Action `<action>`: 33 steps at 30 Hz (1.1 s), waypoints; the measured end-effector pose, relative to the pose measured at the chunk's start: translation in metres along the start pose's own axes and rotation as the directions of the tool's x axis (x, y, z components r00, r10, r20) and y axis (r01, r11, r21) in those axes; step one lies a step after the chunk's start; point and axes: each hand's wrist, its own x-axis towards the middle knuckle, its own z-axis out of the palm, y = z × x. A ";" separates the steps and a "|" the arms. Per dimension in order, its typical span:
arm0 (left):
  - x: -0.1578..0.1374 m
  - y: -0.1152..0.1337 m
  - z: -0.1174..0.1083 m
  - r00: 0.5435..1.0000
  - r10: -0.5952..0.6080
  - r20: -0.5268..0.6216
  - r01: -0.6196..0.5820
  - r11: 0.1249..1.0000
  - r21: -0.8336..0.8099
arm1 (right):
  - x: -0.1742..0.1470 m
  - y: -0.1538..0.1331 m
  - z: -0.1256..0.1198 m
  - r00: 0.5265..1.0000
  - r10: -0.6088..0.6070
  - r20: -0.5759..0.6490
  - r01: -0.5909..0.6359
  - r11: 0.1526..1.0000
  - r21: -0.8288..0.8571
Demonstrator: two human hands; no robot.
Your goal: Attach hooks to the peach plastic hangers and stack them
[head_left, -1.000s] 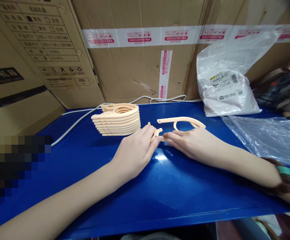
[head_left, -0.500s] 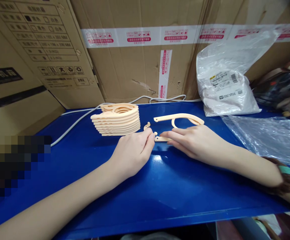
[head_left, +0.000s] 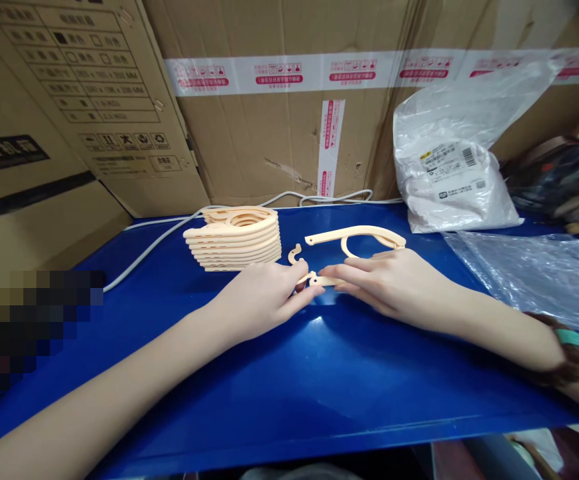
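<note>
My left hand (head_left: 264, 293) is closed on a small cream plastic hanger hook (head_left: 295, 253), whose curved tip shows above the fingers. My right hand (head_left: 394, 287) grips a cream folding hanger (head_left: 354, 232); its upper arm ends in a small hole, and the lower arm (head_left: 323, 281) comes out from under the fingertips. The hook's base meets or nearly meets the lower arm's holed end; contact is hard to tell. Part of the hanger is hidden by my right hand. Left of the hands stands a neat stack of cream folded hangers (head_left: 234, 240).
The work lies on a blue tabletop (head_left: 289, 387). Cardboard boxes (head_left: 269, 133) wall the back and left. A white cable (head_left: 154, 247) runs along the rear edge. At right are a white plastic bag (head_left: 454, 173) with a label and a clear plastic sheet (head_left: 529, 273).
My left hand has turned and its thumb has stretched out toward the right, below the hanger arm. The hook shows more and its base is closer to the arm's end. My right hand barely moved.
</note>
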 end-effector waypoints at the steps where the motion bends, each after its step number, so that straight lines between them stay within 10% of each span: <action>1: 0.000 -0.001 0.000 1.000 0.008 0.011 -0.008 0.999 0.042 | 0.000 0.000 0.001 1.000 -0.001 0.011 0.001 1.000 0.013; 19: -0.007 0.012 0.000 0.941 0.298 -0.160 -0.140 0.775 0.617 | 0.003 0.007 -0.010 0.989 -0.018 0.148 -0.046 0.909 0.414; 33: -0.010 0.020 0.005 0.922 0.300 -0.246 -0.066 0.746 0.662 | 0.006 0.020 -0.012 0.981 -0.109 0.163 -0.036 0.716 0.697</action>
